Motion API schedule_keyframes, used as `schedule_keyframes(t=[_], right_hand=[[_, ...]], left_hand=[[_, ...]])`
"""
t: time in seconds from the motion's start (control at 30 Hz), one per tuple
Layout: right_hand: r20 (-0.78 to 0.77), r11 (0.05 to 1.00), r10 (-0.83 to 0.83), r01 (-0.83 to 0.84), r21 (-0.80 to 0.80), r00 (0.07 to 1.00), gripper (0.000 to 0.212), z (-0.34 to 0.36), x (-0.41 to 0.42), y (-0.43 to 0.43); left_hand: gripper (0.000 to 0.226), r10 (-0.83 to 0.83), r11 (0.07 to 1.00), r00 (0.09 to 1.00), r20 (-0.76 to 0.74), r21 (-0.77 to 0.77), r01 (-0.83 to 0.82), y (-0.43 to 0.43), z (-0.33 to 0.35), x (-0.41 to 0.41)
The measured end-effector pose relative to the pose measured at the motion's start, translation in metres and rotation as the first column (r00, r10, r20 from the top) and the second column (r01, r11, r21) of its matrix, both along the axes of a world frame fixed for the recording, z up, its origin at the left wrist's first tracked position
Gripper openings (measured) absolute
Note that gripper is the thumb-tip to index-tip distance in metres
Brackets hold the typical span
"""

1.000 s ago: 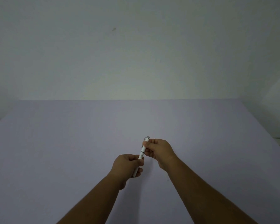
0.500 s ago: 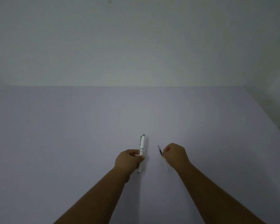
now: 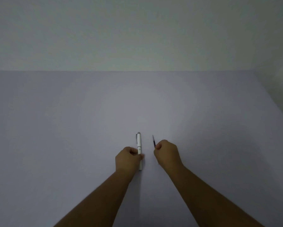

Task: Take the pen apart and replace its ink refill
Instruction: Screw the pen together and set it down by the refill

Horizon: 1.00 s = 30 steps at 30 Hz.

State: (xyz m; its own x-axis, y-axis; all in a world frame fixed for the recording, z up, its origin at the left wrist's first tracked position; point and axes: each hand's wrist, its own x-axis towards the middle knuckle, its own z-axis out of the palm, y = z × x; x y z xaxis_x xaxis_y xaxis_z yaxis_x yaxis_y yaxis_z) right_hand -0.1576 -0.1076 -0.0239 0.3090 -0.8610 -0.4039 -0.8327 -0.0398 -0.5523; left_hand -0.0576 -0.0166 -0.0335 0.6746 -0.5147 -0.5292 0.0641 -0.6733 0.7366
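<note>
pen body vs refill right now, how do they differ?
The pen is thick and white with a grey cap end; the refill is thin and dark. The left hand grips the pen at mid-length, both ends showing; the right hand hides most of the refill. Both point away from the person, roughly parallel.

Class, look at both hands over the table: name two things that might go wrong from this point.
1. The thin ink refill sticks out of the right hand with most of it hidden; it may bend or slip.
2. The left hand holds the white pen by its middle only, so it may tilt or drop onto the table.
</note>
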Motion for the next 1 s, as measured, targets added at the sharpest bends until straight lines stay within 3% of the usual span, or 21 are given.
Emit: schedule_keyframes(t=[1.0], right_hand=[[0.096,0.998,-0.047,0.044,0.039,0.994,0.01,-0.006,0.004,0.013]], left_hand=[[0.014,-0.086,0.994,0.988,0.13,0.08,0.076,0.0,-0.008,0.004]])
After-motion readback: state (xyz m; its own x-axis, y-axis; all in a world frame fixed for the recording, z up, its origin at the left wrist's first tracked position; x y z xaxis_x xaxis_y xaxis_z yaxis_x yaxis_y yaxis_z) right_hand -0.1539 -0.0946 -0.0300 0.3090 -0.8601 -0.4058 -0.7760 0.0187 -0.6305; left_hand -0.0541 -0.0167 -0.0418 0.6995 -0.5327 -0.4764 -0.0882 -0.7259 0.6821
